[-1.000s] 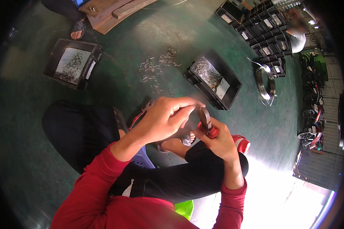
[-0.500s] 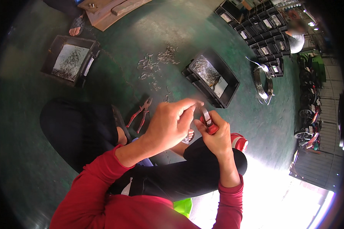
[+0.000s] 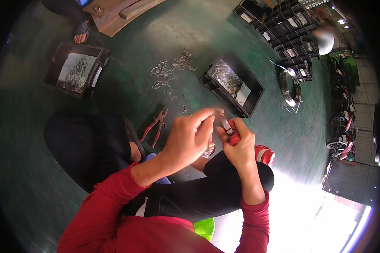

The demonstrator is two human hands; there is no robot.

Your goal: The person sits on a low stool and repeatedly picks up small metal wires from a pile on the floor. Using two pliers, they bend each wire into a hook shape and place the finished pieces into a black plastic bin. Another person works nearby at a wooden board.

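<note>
My right hand (image 3: 242, 148) is wrapped round a pair of red-handled pliers (image 3: 233, 138), its metal end pointing up and toward the left. Close beside that metal end, my left hand (image 3: 185, 137) is closed in a pinch, thumb against forefinger. Whatever lies between those fingertips is too small and blurred to make out. Another pair of pliers (image 3: 158, 123) with red handles lies spread on the green floor, left of my left hand. Beyond my hands, small bent wire pieces (image 3: 162, 74) are scattered over the floor, with a denser heap (image 3: 183, 61) beside them.
A black crate (image 3: 254, 104) holding wire pieces sits ahead right; another crate (image 3: 92, 80) is far left. Further right are a wire coil (image 3: 286, 88) and stacked black crates (image 3: 278, 36). A red round object (image 3: 264, 154) stands by my right knee. Another person's foot (image 3: 82, 34) shows far left.
My right hand has turned slightly, tilting the pliers. My left hand keeps its pinch in nearly the same place. The view has shifted a little.
</note>
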